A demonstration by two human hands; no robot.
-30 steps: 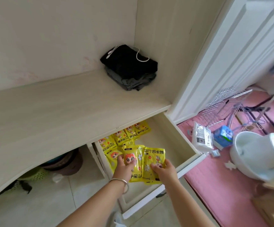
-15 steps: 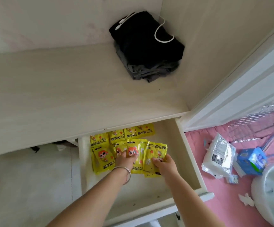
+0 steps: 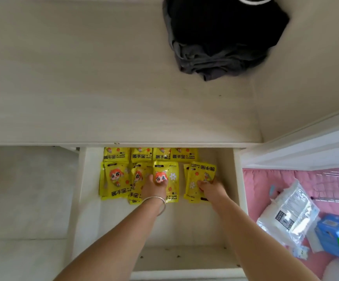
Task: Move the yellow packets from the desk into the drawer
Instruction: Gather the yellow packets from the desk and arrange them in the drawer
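Several yellow packets lie flat in the open white drawer under the desk. A back row of packets sits partly under the desk edge. In front of it lie a left packet and a middle packet. My left hand, with a silver bangle on the wrist, rests its fingers on top of the middle packet. My right hand presses on a separate, upside-down packet at the right of the drawer. No yellow packet is visible on the desk top.
A heap of black and grey clothes lies at the desk's back right corner. To the right of the drawer, a pink mat holds a white plastic bag and a blue pack. The front half of the drawer floor is bare.
The camera has tilted down over the drawer. My right hand has slid its packet to the right, apart from the middle one. Both packets now lie flat.
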